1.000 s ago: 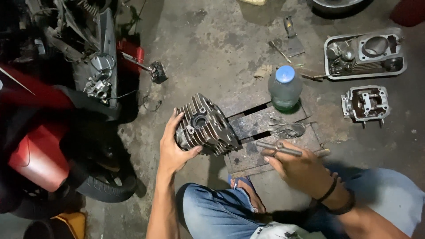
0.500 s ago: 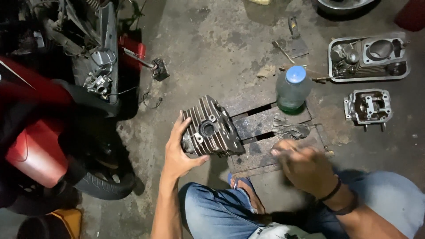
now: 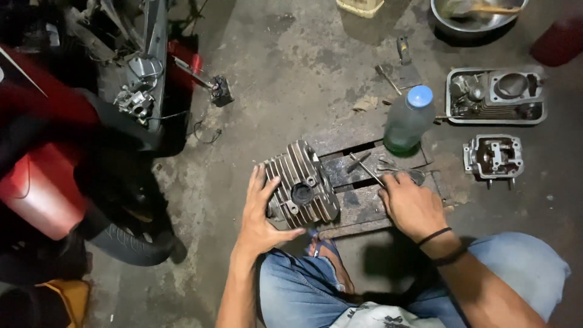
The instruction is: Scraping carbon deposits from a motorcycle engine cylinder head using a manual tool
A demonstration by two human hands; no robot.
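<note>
A finned grey engine cylinder (image 3: 302,183) stands on a dark wooden pallet (image 3: 364,206) on the concrete floor. My left hand (image 3: 260,215) cups its left side and bottom edge. My right hand (image 3: 410,204) rests palm down on the pallet just right of the cylinder, its fingers over small metal parts (image 3: 395,167). A thin metal rod (image 3: 367,169) lies by its fingertips; whether the fingers grip it is not clear. A black band circles my right wrist.
A plastic bottle with a blue cap (image 3: 409,119) stands at the pallet's far edge. A metal tray of engine parts (image 3: 495,95), a cylinder head (image 3: 493,155), and a steel bowl (image 3: 477,13) lie at right. A red motorcycle (image 3: 67,152) fills the left.
My right hand has moved from holding a rod up near the pallet's front to lying flat on the pallet. The view has shifted slightly. My left hand stays on the cylinder.
</note>
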